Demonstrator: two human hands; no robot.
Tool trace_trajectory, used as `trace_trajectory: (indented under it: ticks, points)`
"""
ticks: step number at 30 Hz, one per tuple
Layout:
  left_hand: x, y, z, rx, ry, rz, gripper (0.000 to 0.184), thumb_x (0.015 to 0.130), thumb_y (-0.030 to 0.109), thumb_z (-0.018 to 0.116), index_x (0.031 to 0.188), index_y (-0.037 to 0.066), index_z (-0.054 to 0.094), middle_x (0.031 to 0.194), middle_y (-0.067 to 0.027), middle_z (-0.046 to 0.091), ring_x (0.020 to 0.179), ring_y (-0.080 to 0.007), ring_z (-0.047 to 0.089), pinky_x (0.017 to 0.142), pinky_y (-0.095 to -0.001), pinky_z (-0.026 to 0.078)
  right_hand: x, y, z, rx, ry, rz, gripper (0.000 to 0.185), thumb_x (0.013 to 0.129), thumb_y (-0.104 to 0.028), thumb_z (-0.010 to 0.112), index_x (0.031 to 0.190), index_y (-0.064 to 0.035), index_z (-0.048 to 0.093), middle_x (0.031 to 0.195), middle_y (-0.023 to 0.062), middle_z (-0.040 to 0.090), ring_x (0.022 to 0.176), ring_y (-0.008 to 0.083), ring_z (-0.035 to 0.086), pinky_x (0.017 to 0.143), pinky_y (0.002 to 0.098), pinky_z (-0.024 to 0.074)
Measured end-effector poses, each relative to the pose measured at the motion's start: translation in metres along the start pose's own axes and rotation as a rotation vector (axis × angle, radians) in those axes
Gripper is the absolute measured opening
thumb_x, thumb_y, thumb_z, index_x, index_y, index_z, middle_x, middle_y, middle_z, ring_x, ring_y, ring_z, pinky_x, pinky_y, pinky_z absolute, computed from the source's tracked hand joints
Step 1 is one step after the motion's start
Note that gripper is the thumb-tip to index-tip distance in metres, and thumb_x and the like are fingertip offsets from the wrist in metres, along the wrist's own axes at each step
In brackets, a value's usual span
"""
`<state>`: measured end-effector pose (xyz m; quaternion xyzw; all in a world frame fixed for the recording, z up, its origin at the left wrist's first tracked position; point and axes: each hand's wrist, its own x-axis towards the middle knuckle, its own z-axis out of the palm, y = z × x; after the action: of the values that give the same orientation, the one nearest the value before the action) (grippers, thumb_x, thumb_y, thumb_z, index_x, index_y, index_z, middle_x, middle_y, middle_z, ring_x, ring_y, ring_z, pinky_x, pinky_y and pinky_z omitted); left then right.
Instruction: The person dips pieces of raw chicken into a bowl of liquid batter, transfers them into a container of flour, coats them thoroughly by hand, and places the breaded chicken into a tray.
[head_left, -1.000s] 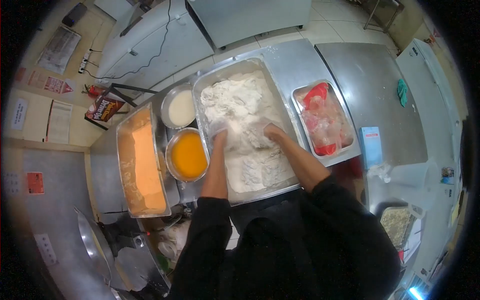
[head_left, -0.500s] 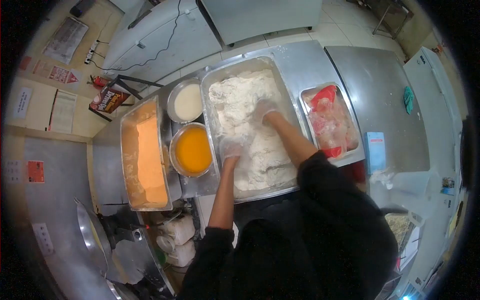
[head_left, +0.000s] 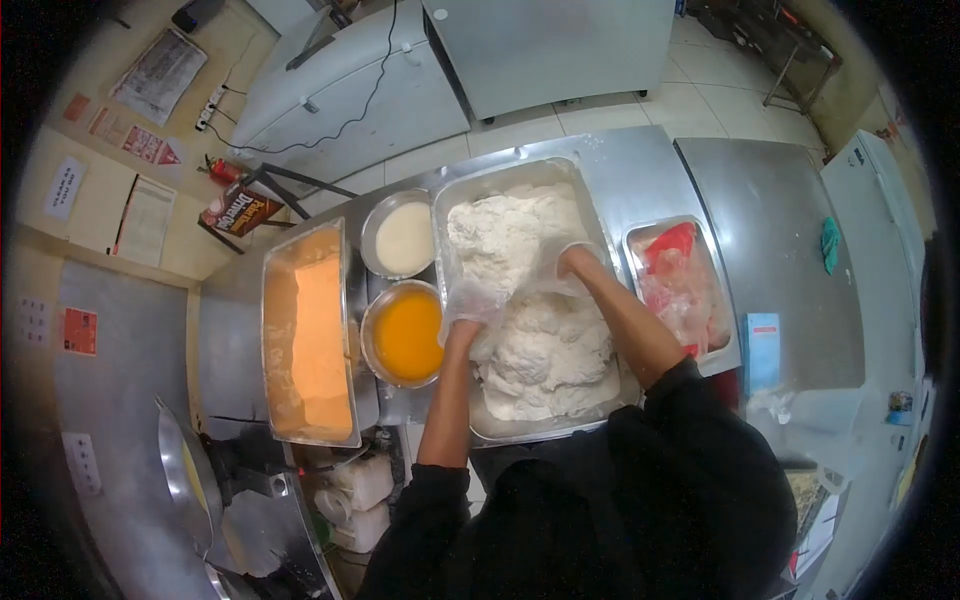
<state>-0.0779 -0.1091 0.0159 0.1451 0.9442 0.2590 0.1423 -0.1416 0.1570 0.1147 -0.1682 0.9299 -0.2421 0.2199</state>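
Even, fairly bright indoor light over the flour tray, seen through a strongly curved wide lens.
No lamp is in view; soft, pale glare lies on the steel counter to the right of the tray, and small glints mark the tabletop edge beyond it. Over the tray, the left hand and right hand look soft and slightly smeared. Nearer than the tray, the black sleeves lose most detail. Far right of it, the white fridge bows; black vignetting rounds the corners.
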Motion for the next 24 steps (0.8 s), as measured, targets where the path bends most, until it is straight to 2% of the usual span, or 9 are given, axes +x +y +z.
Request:
trace_trajectory:
  ticks: [6,8,9,11,14,18,20,22,24]
  points:
    - [0.088,0.003,0.046,0.37,0.089,-0.137,0.034,0.082,0.031,0.045,0.091,0.004,0.063,0.096,-0.0167,0.061,0.09,-0.0308,0.056,0.08,-0.039,0.042,0.111,0.042,0.043,-0.383,0.319,-0.096,0.032,0.065,-0.027,0.06,0.084,-0.0015,0.064,0.089,0.018,0.061,0.078,0.0283,0.058,0.071,0.0348,0.0436]
    - [0.116,-0.015,0.08,0.486,0.127,-0.23,0.035,0.082,0.033,0.045,0.09,0.004,0.063,0.094,-0.0176,0.061,0.088,-0.0313,0.057,0.078,-0.0395,0.042,0.114,0.023,0.045,-0.265,0.282,0.077,0.052,0.061,-0.034,0.067,0.102,-0.0019,0.06,0.107,0.0178,0.057,0.098,0.0308,0.055,0.088,0.0357,0.0403]
    - [0.124,-0.03,0.091,0.493,0.109,-0.236,0.035,0.082,0.034,0.045,0.089,0.005,0.063,0.094,-0.018,0.061,0.087,-0.0316,0.057,0.078,-0.0398,0.043,0.103,0.017,0.05,-0.262,0.276,0.086,0.052,0.061,-0.034,0.067,0.102,-0.0019,0.06,0.107,0.0178,0.057,0.098,0.0308,0.055,0.088,0.0357,0.0403]
    - [0.103,-0.014,0.042,0.325,0.013,-0.172,0.037,0.081,0.036,0.045,0.092,0.004,0.062,0.097,-0.0185,0.06,0.09,-0.0322,0.056,0.08,-0.0392,0.042,0.086,0.01,0.041,-0.185,0.12,-0.055,0.048,0.067,-0.034,0.063,0.103,-0.0029,0.059,0.108,0.017,0.057,0.098,0.03,0.054,0.086,0.0351,0.0404]
    - [0.077,0.001,0.001,0.177,-0.053,-0.049,0.037,0.081,0.036,0.045,0.089,0.004,0.061,0.094,-0.0193,0.059,0.088,-0.0331,0.056,0.078,-0.0393,0.042,0.156,0.092,0.129,-0.386,-0.048,-0.336,0.035,0.068,-0.031,0.06,0.092,-0.005,0.063,0.097,0.0157,0.061,0.085,0.0288,0.057,0.076,0.0337,0.0438]
    - [0.019,0.002,0.009,0.143,-0.026,0.124,0.033,0.078,0.029,0.045,0.073,0.003,0.063,0.078,-0.0203,0.06,0.075,-0.0342,0.059,0.07,-0.041,0.045,0.097,0.097,0.099,0.196,-0.164,-0.037,0.037,0.07,-0.037,0.06,0.09,-0.0062,0.064,0.098,0.0138,0.061,0.087,0.0277,0.057,0.076,0.0346,0.0435]
    - [0.009,0.059,-0.04,0.181,-0.036,-0.069,0.033,0.075,0.032,0.05,0.075,0.002,0.064,0.079,-0.0203,0.061,0.076,-0.0343,0.06,0.07,-0.0403,0.046,0.066,0.03,0.013,-0.212,-0.23,-0.092,0.042,0.07,-0.035,0.061,0.1,-0.0061,0.06,0.104,0.015,0.058,0.093,0.0289,0.055,0.079,0.0357,0.0424]
    - [0.019,0.116,-0.086,0.238,-0.029,-0.284,0.035,0.072,0.034,0.055,0.077,0.001,0.064,0.08,-0.0203,0.061,0.077,-0.0344,0.06,0.071,-0.0395,0.046,0.064,-0.014,-0.036,-0.369,-0.112,-0.074,0.05,0.069,-0.033,0.061,0.11,-0.006,0.056,0.111,0.0163,0.055,0.098,0.03,0.053,0.082,0.0367,0.0413]
    - [0.044,0.071,-0.054,0.258,0.097,-0.181,0.044,0.07,0.04,0.057,0.088,0.001,0.061,0.091,-0.0221,0.059,0.088,-0.034,0.056,0.077,-0.0401,0.043,0.094,-0.013,-0.02,-0.217,0.256,-0.033,0.07,0.066,-0.034,0.061,0.127,-0.0065,0.039,0.122,0.0202,0.046,0.109,0.033,0.047,0.09,0.0381,0.0379]
